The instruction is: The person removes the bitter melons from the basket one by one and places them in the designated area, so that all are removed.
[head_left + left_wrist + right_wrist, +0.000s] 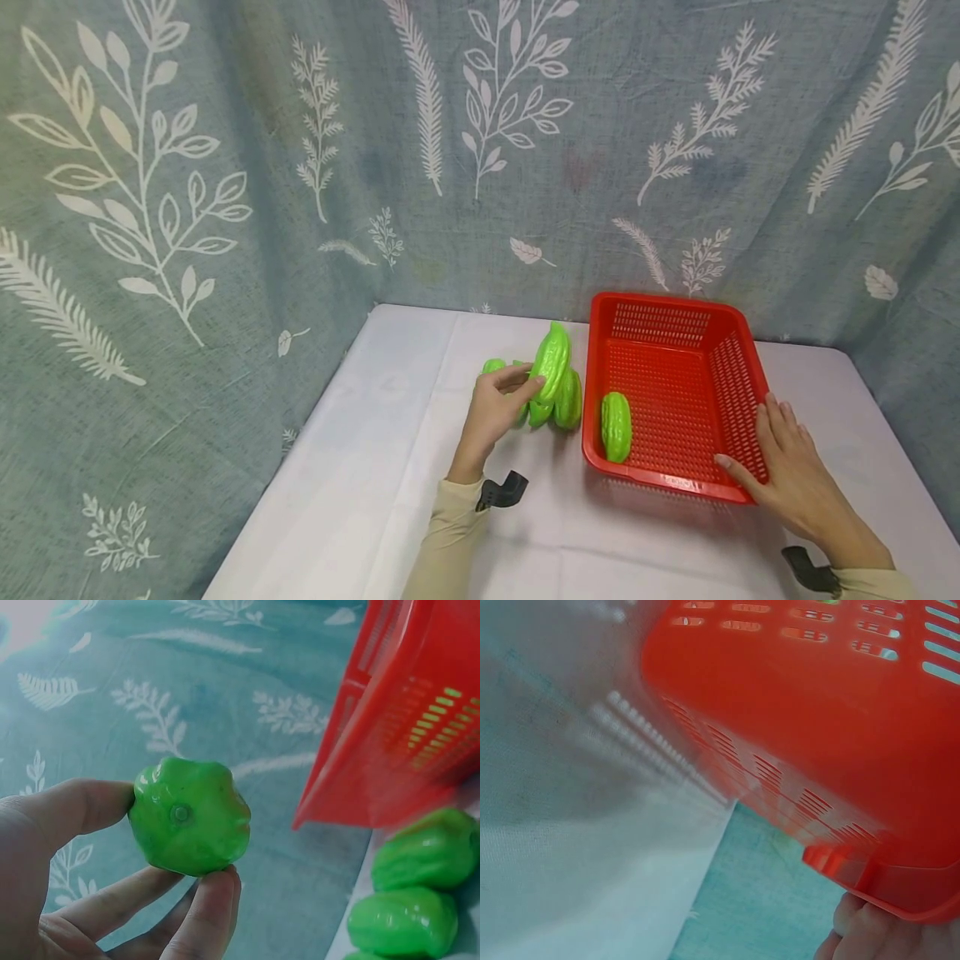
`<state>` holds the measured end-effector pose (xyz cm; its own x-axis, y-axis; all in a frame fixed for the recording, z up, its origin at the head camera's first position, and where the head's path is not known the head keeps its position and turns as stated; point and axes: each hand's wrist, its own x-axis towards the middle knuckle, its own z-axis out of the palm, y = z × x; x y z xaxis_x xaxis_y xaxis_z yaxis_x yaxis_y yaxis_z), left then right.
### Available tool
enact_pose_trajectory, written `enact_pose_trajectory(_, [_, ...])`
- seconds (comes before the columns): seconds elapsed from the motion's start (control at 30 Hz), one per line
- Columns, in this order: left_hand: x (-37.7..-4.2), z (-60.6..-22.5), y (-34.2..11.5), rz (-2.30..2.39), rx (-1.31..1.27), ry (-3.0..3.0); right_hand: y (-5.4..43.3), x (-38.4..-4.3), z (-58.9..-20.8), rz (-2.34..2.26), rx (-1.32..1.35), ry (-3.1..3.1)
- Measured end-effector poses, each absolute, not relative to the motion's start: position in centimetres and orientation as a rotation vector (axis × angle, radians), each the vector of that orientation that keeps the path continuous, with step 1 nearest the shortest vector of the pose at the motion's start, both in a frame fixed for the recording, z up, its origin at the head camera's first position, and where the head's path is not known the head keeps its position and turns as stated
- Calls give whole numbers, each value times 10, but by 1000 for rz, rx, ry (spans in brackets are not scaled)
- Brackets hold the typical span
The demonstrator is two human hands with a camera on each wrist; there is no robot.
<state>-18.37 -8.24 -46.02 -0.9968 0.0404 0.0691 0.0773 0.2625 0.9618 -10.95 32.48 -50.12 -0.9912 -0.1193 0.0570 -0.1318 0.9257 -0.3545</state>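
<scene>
My left hand (495, 408) pinches a bright green bitter melon (552, 361) between thumb and fingers, raised above a small group of others. In the left wrist view, the held bitter melon (191, 817) shows its round end with a small stem mark. Just below it, several bitter melons (567, 400) lie close together on the table, partly hidden by my hand. One more bitter melon (617, 427) rests inside the red basket (670, 482), by its left wall. My right hand (797, 471) grips the basket's near right corner, thumb over the rim and fingers along the outer side.
A white cloth (360, 492) covers the table. Behind and to the left hangs a blue-green curtain (330, 167) with white leaf patterns. The basket's perforated walls stand between the loose bitter melons and my right hand.
</scene>
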Motion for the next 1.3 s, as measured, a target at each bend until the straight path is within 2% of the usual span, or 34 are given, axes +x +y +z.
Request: enact_pose_trajectory(1.3, [-196,-481,-164,-1913,149,-2197,324,-108,-502,579,188,-3033])
